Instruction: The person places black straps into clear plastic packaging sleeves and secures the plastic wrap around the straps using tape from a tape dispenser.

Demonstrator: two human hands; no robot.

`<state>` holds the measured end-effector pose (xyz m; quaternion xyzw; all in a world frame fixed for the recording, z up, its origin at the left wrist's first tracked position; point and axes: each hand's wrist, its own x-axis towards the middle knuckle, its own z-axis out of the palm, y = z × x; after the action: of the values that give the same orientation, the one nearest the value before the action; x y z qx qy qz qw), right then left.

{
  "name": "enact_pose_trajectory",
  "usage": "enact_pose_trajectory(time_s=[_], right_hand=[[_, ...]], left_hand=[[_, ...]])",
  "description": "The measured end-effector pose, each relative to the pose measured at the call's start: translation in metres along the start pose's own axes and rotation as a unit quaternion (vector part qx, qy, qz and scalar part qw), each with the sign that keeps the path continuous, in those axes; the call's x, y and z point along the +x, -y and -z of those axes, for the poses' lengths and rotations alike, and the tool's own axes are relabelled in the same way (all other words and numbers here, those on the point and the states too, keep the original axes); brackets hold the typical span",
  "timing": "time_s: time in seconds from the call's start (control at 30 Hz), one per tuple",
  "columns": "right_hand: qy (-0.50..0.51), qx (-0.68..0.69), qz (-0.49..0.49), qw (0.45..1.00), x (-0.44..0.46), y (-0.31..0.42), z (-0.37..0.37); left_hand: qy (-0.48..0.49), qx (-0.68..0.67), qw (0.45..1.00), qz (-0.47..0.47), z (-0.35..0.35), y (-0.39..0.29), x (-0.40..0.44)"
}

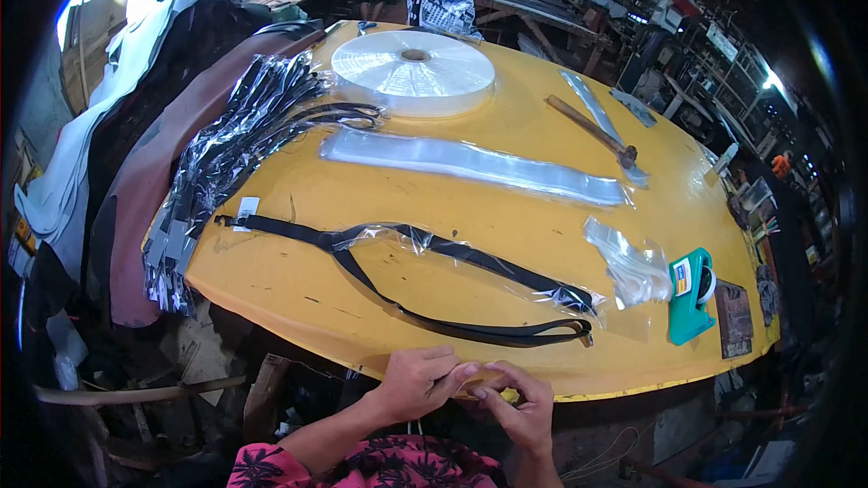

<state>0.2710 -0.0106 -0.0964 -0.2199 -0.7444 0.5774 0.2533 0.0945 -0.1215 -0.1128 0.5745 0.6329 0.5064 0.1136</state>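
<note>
Head view, followed by me as onlooker, shows at far left a bundle of black straps [212, 145] in clear wrapping, which I judge to be already packed. To its right, on the yellow table [289, 280], 1 forked black strap [336, 241] lies just beyond the hands, apart from them; loose clear film [411, 233] runs along its upper branch, so its covering seems not yet complete. Farther right, a pile of loose plastic [624, 262] lies beside the green tape dispenser [684, 307], apparently unused. At the near edge, the left hand [418, 381] reaches inward with curled fingers; the right hand [523, 408] faces it, thumb bent. Their 2 sets of fingertips nearly meet, as in pinching; what they pinch, I cannot tell.
</note>
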Motion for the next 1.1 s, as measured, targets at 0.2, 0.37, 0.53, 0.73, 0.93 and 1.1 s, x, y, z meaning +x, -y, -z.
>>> enact_pose_trajectory(time_s=[0.2, 0.37, 0.53, 0.73, 0.93, 1.1], right_hand=[[-0.002, -0.02, 0.008, 1.0, 0.002, 0.005, 0.002], [0.006, 0.0, -0.014, 1.0, 0.0, 0.003, 0.0], [-0.011, -0.018, 0.034, 0.999, -0.002, 0.0, -0.002], [0.002, -0.033, 0.074, 0.997, -0.003, 0.0, -0.003], [-0.001, -0.034, 0.034, 0.999, -0.002, 0.006, -0.008], [0.06, -0.009, -0.033, 0.998, -0.003, 0.005, 0.004]], left_hand=[[0.006, -0.047, 0.999, 0.023, 0.018, -0.021, 0.008], [-0.014, 0.009, 0.998, -0.064, 0.01, -0.005, 0.005], [-0.06, 0.013, 0.995, -0.082, -0.006, -0.003, 0.001], [-0.068, -0.012, 0.996, -0.055, -0.014, 0.0, 0.0], [-0.052, -0.073, 0.996, -0.006, -0.012, -0.004, -0.003], [-0.092, -0.064, 0.994, 0.022, 0.007, 0.008, -0.005]])
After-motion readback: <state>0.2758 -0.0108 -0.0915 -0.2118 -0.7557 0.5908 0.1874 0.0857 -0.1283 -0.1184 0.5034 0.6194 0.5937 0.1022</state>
